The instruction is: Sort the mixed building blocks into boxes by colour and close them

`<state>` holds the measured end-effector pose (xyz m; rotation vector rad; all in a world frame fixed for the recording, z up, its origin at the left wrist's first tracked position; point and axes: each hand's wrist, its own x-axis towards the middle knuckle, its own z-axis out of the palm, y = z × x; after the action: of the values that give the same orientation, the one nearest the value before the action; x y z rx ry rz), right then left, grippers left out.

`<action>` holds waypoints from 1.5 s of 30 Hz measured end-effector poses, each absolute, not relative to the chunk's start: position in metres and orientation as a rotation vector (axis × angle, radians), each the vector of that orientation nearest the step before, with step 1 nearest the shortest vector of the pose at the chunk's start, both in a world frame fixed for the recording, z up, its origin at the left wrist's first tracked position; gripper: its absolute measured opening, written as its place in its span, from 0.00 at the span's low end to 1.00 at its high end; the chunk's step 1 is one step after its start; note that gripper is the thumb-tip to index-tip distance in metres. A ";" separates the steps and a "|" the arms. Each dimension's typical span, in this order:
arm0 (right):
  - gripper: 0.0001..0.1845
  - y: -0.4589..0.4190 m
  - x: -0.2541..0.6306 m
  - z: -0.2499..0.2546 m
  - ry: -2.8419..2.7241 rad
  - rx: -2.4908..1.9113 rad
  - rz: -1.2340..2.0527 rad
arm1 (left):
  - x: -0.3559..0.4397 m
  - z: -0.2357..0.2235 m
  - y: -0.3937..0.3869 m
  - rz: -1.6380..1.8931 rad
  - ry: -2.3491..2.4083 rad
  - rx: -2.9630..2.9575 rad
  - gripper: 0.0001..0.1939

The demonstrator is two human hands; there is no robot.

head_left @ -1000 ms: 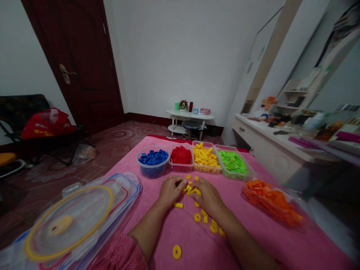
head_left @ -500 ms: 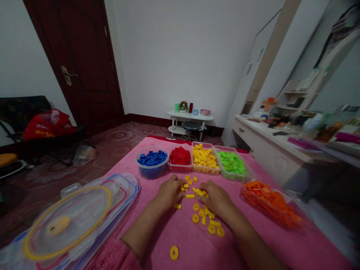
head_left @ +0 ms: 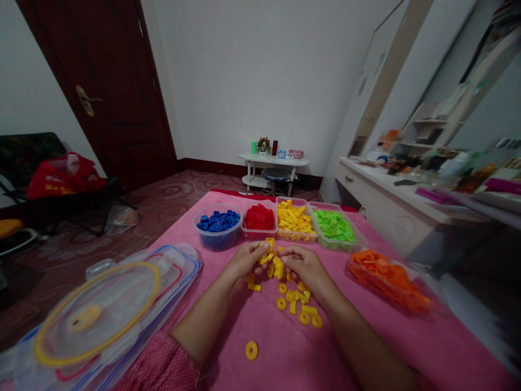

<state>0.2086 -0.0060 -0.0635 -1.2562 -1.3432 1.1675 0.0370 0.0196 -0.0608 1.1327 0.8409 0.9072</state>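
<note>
My left hand (head_left: 248, 259) is closed around several yellow building blocks (head_left: 266, 254), its thumb on top of them. Just to the right, my right hand (head_left: 304, 267) has its fingers curled against a yellow block cluster (head_left: 278, 267) in the gap between the hands; its fingertips are partly hidden. Loose yellow pieces, some bar-shaped and some ring-shaped, lie below my right hand, among them a yellow ring (head_left: 281, 303). A few more yellow pieces (head_left: 254, 287) rest under my left hand. One separate yellow ring (head_left: 251, 350) sits nearer to me on the pink cloth (head_left: 228, 331).
Across the table stand tubs of blue blocks (head_left: 217, 222), red blocks (head_left: 259, 217), yellow blocks (head_left: 295, 220) and green blocks (head_left: 334, 225). An orange-block tub (head_left: 388, 282) is at the right. Stacked clear lids (head_left: 118, 309) lie on the left.
Both hands have lifted from the cloth and come closer together, bringing up yellow blocks gathered from between them. The view has tilted slightly. The lone ring has stayed on the cloth.
</note>
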 end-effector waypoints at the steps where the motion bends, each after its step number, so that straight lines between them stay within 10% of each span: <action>1: 0.11 -0.008 0.206 -0.064 -1.248 -1.224 1.260 | 0.038 -0.059 0.018 0.928 0.833 1.138 0.23; 14: 0.17 -0.016 0.188 -0.059 -0.316 -0.562 1.893 | 0.050 -0.036 -0.004 1.144 0.809 2.395 0.22; 25: 0.21 -0.015 0.195 -0.056 -0.275 -0.742 1.883 | 0.024 -0.083 0.027 1.295 1.242 1.990 0.16; 45: 0.12 0.086 0.231 -0.013 -1.427 -1.368 0.466 | 0.014 -0.116 0.045 1.027 1.422 1.898 0.16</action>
<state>0.2310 0.0857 -0.0134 -1.3683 -1.4272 0.4661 0.0144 0.0450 -0.1161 1.8982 1.4224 1.0272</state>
